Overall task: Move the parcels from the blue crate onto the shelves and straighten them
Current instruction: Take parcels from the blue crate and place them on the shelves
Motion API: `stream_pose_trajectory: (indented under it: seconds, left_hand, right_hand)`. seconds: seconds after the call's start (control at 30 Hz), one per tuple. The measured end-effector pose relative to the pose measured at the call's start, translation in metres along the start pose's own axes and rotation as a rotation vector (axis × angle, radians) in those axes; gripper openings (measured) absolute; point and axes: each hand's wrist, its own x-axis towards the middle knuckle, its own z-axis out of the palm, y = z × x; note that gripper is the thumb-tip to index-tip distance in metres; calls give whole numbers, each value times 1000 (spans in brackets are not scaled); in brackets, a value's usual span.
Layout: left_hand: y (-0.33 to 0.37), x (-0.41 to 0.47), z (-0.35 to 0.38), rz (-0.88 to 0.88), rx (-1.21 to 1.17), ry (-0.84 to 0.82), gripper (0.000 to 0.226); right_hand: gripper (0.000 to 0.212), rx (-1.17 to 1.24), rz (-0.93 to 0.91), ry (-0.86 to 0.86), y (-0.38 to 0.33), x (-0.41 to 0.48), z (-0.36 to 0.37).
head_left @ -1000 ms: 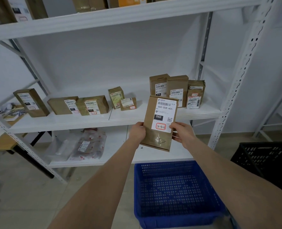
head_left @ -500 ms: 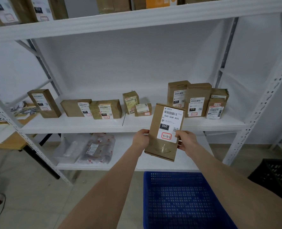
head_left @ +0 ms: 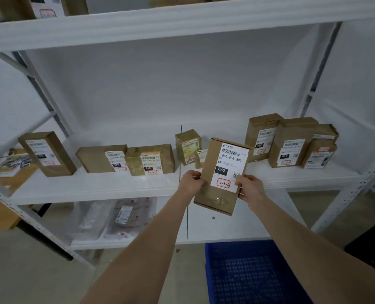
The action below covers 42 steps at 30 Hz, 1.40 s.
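One brown parcel [head_left: 222, 174] is held upright, slightly tilted, between two hands, with its white label turned toward the camera. It is kept in the air in front of the middle shelf [head_left: 94, 185], touching nothing else, and above the single blue crate [head_left: 248, 273] on the floor.

Nine more parcels [head_left: 149, 159] are counted on that shelf. One leans at the far left, two lie side by side, and two small ones stand near the middle, the second partly hidden behind the held parcel. Four are crowded together at the right. Two plastic-wrapped packets [head_left: 107, 218] are seen on the lower shelf [head_left: 226, 229], and one black crate [head_left: 371, 244] is cut off at the right edge.

The parcel's left edge is pinched by the left hand [head_left: 191, 183], with the thumb laid on the front and the fingers hidden behind. Its right edge is gripped by the right hand [head_left: 249, 189], whose thumb is pressed on the label's lower corner while the curled fingers [head_left: 241, 195] are wrapped round the side.
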Motion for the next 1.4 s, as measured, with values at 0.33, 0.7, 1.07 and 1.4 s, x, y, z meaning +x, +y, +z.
stream_pose_trajectory:
  seconds: [0.33,0.7,1.07,1.4]
  left_hand:
    - [22,42,36,91,-104,-7,50]
    - [47,79,95,43,-220,27,45]
    - [33,107,104,33,-108,74,48]
    - [65,110,90,332,153,282,112]
  right_hand:
    - [27,-211,-213,65,-25,34,-12]
    - [31,-442,-323,151,-40,110,-43]
    - [19,-507,-332,141,-24,142,-36]
    - [67,-644,-390,35,-47,135,-32]
